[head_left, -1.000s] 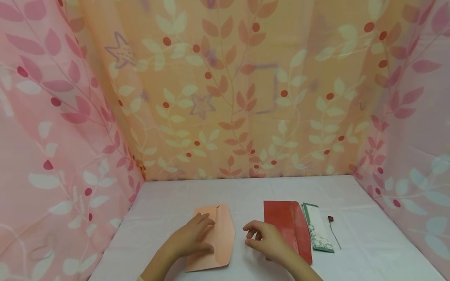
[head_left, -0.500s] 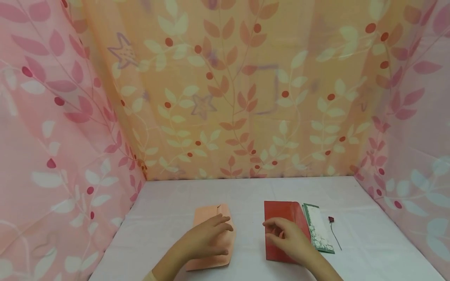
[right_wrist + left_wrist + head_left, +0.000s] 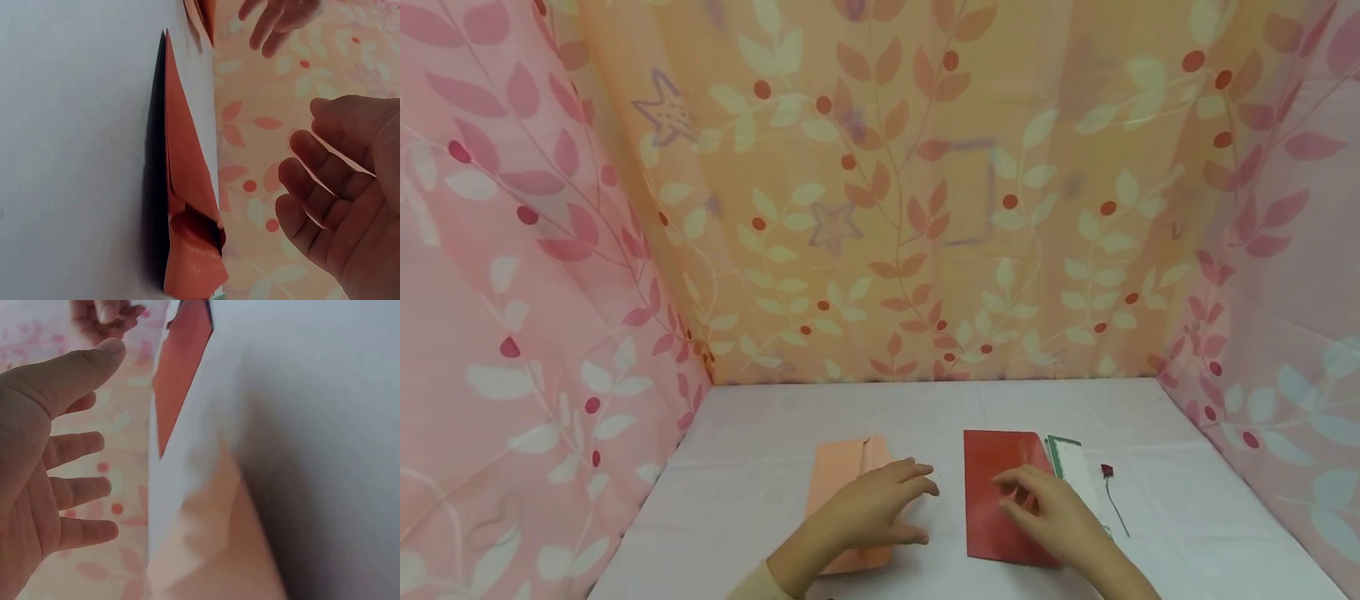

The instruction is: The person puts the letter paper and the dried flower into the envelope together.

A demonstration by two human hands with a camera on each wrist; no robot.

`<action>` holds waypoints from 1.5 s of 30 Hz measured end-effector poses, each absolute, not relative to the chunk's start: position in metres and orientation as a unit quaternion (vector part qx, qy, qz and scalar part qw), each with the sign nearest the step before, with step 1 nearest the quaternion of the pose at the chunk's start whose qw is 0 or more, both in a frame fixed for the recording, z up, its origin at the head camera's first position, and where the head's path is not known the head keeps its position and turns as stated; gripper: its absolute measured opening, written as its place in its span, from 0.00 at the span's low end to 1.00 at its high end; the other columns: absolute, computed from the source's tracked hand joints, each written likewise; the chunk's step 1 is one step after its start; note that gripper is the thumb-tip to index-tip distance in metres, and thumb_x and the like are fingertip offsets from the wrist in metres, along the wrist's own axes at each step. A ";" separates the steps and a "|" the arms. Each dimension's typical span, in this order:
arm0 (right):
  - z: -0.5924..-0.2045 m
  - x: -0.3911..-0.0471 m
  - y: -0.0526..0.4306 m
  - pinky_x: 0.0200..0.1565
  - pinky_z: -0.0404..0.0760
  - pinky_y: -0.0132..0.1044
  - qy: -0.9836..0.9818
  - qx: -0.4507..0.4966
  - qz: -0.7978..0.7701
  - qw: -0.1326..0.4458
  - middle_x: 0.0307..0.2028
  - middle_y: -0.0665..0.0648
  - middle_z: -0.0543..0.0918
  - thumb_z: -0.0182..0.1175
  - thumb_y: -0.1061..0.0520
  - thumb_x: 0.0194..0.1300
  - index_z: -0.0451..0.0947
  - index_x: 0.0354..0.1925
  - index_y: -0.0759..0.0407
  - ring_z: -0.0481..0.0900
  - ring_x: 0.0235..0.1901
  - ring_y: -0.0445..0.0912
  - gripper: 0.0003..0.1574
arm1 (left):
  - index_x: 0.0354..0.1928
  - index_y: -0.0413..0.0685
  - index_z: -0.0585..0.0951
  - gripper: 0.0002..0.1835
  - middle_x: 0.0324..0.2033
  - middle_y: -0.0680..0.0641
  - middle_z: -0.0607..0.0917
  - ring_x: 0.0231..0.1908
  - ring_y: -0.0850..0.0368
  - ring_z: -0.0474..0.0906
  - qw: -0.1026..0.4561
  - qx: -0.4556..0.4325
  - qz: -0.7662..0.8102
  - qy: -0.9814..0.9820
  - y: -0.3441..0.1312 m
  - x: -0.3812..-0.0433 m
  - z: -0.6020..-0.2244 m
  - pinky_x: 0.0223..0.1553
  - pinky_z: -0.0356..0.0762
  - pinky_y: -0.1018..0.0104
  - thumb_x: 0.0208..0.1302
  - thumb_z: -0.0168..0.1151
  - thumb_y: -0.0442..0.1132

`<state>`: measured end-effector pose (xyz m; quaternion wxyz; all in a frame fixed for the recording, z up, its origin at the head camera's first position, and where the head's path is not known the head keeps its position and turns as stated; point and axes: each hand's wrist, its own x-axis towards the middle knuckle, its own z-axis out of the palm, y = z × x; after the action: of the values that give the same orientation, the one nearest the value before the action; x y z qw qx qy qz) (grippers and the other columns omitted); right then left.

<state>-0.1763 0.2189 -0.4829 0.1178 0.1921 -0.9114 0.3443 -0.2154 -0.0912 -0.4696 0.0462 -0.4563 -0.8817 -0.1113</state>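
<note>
My left hand hovers over the right part of a peach envelope, its fingers spread and pointing right, holding nothing. The left wrist view shows its fingers apart from the paper. My right hand is above a red envelope, fingers loosely bent with nothing between them. In the right wrist view the red envelope lies flat, its mouth gaping at the flap end. A green-edged white card lies just right of the red envelope, partly hidden by the right hand.
Right of the card lies a small dark red artificial rose on a thin stem. Everything rests on a white-covered table. Leaf-patterned curtains enclose it at the back and on both sides.
My left hand has moved right across the peach envelope. My right hand has also shifted right, from the red envelope's left edge to over its flap side. The envelopes, card and rose have stayed put.
</note>
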 end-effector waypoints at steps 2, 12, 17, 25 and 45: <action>-0.483 -0.177 0.224 0.37 0.81 0.31 -0.915 0.188 0.336 0.122 0.40 0.35 0.83 0.72 0.57 0.64 0.82 0.47 0.38 0.76 0.35 0.30 0.17 | 0.63 0.64 0.76 0.28 0.71 0.53 0.73 0.72 0.48 0.69 0.038 -0.463 -0.104 -0.879 -0.082 -0.215 -0.472 0.68 0.71 0.59 0.64 0.69 0.62; -0.492 -0.180 0.249 0.38 0.82 0.33 -0.926 0.160 0.307 0.152 0.42 0.39 0.85 0.75 0.59 0.60 0.84 0.47 0.44 0.78 0.38 0.34 0.18 | 0.67 0.66 0.73 0.33 0.73 0.54 0.70 0.73 0.47 0.66 0.011 -0.496 -0.068 -0.866 -0.037 -0.216 -0.479 0.72 0.65 0.60 0.64 0.65 0.66; -0.499 -0.182 0.257 0.42 0.84 0.38 -0.930 0.152 0.272 0.195 0.45 0.37 0.83 0.75 0.57 0.60 0.84 0.46 0.40 0.80 0.43 0.38 0.18 | 0.70 0.70 0.72 0.34 0.74 0.56 0.68 0.74 0.47 0.64 0.002 -0.494 -0.053 -0.868 -0.019 -0.221 -0.476 0.73 0.65 0.58 0.64 0.64 0.68; -0.505 -0.183 0.267 0.49 0.83 0.48 -0.924 0.171 0.228 0.254 0.46 0.40 0.85 0.78 0.56 0.56 0.86 0.44 0.43 0.81 0.49 0.44 0.18 | 0.72 0.75 0.69 0.35 0.75 0.58 0.66 0.77 0.49 0.59 -0.038 -0.485 -0.054 -0.872 0.008 -0.231 -0.473 0.72 0.65 0.56 0.64 0.64 0.67; -0.527 -0.196 0.292 0.52 0.81 0.54 -0.944 0.154 0.212 0.201 0.45 0.43 0.86 0.79 0.56 0.52 0.86 0.41 0.44 0.82 0.50 0.47 0.17 | 0.73 0.81 0.66 0.40 0.78 0.59 0.58 0.79 0.50 0.53 -0.086 -0.456 -0.034 -0.885 0.053 -0.264 -0.487 0.73 0.63 0.46 0.58 0.65 0.72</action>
<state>-0.1957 0.2924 -0.5266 0.2009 0.1542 -0.9440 0.2115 -0.2636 0.0530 -0.4871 -0.0864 -0.4562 -0.8850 -0.0338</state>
